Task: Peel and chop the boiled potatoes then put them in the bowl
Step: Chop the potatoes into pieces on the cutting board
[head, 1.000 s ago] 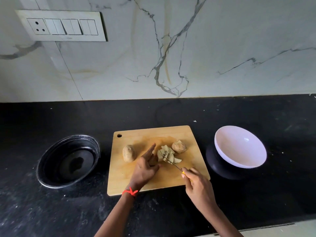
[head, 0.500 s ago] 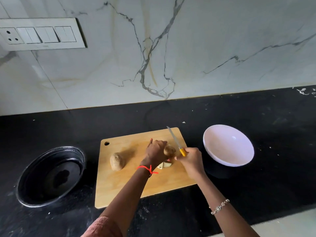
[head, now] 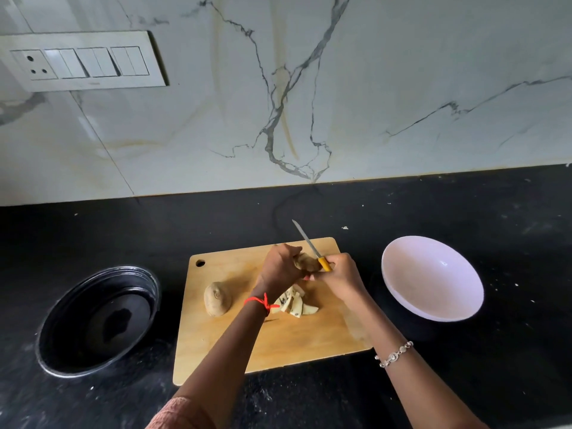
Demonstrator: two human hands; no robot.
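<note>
On the black counter lies a wooden chopping board (head: pixel 278 345). My left hand (head: pixel 280 267) grips a brown unpeeled potato (head: pixel 306 261) above the board's far side. My right hand (head: pixel 339 275) holds a yellow-handled knife (head: pixel 311 246), blade pointing up and away, and its fingers touch the same potato. Below the hands sits a small pile of pale cut potato pieces (head: pixel 295 303). A second whole potato (head: pixel 217 298) rests on the board's left part. The white bowl (head: pixel 433 278) stands to the right of the board with nothing inside.
A black round pan (head: pixel 99 320) sits on the counter left of the board. A marble wall with a white switch panel (head: pixel 83 61) rises behind the counter. The counter's front edge shows at the lower right.
My left hand left the cut pieces, took the far potato and lifted it. My right hand raised the knife from the pieces and came up beside that potato.
</note>
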